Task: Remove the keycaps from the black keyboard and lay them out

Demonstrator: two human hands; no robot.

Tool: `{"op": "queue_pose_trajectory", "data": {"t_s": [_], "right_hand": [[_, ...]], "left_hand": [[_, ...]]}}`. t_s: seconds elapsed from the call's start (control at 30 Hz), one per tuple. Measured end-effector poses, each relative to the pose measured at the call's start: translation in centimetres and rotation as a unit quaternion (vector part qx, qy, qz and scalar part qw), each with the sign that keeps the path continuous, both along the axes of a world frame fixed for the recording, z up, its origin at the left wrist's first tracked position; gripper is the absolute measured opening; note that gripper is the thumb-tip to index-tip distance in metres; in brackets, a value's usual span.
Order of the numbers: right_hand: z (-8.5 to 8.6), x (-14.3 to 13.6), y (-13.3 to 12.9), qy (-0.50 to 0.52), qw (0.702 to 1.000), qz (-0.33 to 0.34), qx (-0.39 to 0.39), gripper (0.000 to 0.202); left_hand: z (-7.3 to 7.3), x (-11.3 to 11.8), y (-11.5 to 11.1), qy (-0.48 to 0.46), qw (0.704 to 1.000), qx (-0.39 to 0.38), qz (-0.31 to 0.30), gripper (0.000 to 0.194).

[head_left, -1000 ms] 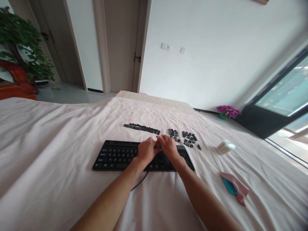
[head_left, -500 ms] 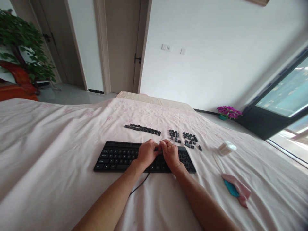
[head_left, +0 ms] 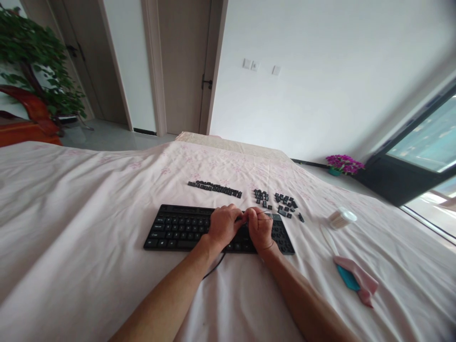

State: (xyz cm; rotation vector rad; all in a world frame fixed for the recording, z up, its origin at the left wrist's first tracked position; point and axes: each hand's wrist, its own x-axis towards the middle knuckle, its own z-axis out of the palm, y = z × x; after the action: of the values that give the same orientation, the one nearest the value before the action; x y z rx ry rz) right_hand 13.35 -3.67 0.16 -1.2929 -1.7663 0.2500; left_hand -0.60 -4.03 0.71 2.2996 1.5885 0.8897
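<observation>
A black keyboard [head_left: 177,228] lies on the pale pink cloth, its right-hand block bare of keycaps. My left hand [head_left: 224,225] rests over its middle, thumb and fingers pinched together; whatever they hold is hidden. Close against it, my right hand [head_left: 261,230] is closed on a thin wire tool [head_left: 266,213], which looks like a wire keycap puller and sticks out past the fingers to the right. The fingertips of both hands meet above the keys. Behind the keyboard, loose black keycaps lie in a long row [head_left: 215,189] and in two groups, one nearer [head_left: 261,197] and one farther right [head_left: 285,204].
On the right stand a clear tub of cotton swabs [head_left: 342,218] and, closer, a pink and blue cloth [head_left: 356,280]. The keyboard's cable [head_left: 213,267] runs toward me under my left forearm. The cloth [head_left: 89,213] has folds on the left.
The view has shifted slightly. My right hand has turned a little, and the wire tool now shows more clearly, pointing right. Both hands stay together over the keyboard.
</observation>
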Motion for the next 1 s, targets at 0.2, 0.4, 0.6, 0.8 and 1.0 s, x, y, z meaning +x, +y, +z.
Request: {"op": "queue_pose_trajectory", "data": {"t_s": [0.2,0.4,0.6,0.8,1.0], "right_hand": [[0.2,0.0,-0.1,-0.019,0.999,0.008,0.025,0.042],[1.0,0.1,-0.6,-0.015,0.999,-0.01,0.039,0.048],[1.3,0.6,-0.1,0.087,0.996,-0.017,0.031,0.043],[2.5,1.0,0.2,-0.034,0.998,-0.054,-0.007,0.047],[4.8,1.1,0.7,-0.225,0.971,-0.041,-0.072,0.036]], "left_hand": [[-0.5,-0.2,0.4,-0.004,1.0,-0.011,0.002,0.022],[-0.7,-0.5,0.5,-0.025,0.999,-0.029,-0.016,0.015],[-0.7,-1.0,0.9,-0.096,0.991,-0.092,-0.032,0.028],[-1.2,-1.1,1.2,-0.101,0.992,-0.073,-0.028,0.012],[-1.4,-0.9,1.1,-0.108,0.992,-0.059,-0.016,0.004]]}}
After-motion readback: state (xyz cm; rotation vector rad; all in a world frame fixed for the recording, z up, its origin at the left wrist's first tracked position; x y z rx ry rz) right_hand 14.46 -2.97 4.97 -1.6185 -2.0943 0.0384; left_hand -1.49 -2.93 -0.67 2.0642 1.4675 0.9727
